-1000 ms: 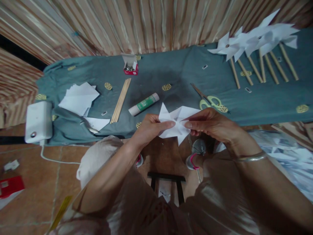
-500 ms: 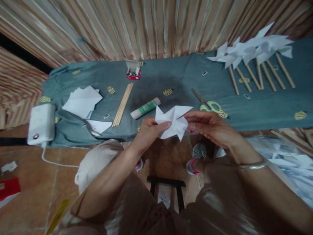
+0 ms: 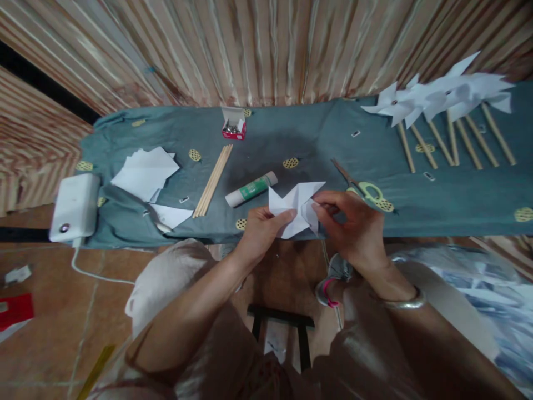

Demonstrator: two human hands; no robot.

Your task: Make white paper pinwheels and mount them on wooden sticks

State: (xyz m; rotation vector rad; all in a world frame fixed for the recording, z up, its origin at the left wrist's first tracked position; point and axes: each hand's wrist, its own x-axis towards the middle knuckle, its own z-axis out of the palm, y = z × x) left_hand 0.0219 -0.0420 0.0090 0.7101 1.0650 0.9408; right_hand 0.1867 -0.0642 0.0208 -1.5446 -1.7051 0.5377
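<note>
A white paper pinwheel with folded points is held in the air over the table's front edge. My left hand pinches it from the left, thumb pressed on its face near the centre. My right hand is closed on its right side, thumb and forefinger gripping one of the blades. Just behind lies a green and white glue stick. Scissors with pale green handles rest on the cloth behind my right hand.
Wooden sticks, cut paper sheets and a small red box of metal pins lie on the teal cloth. Several finished pinwheels on sticks are at the right. A white power bank sits at the left edge.
My right hand has turned and closed its thumb and forefinger on the pinwheel's right side, folding a blade inward. My left hand keeps its pinch. The whole view has shifted slightly.
</note>
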